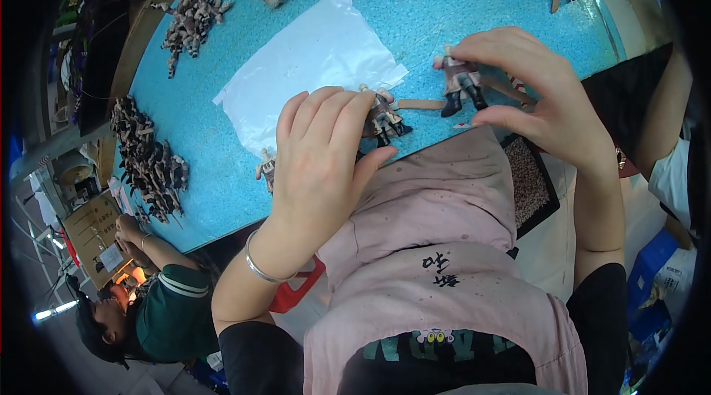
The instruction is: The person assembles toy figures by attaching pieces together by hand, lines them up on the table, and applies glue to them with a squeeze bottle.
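Holding small toy figures at the near edge of a blue table [222,173]: left hand [318,158] curled around one figure [384,117], right hand [533,91] pinching another [461,84] upright. A firm pinch at the torso seems best. Clear plastic bag [311,62] lies just behind.

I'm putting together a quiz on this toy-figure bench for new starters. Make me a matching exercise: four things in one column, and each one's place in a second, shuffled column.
Things:
1. left hand
2. right hand
3. clear plastic bag
4. bracelet

Places:
A. lying flat on the blue table
B. around the left wrist
C. holding a small figure upright on the table, farther right
D. gripping a figure at the table's near edge

Pairs: 1-D, 2-C, 3-A, 4-B
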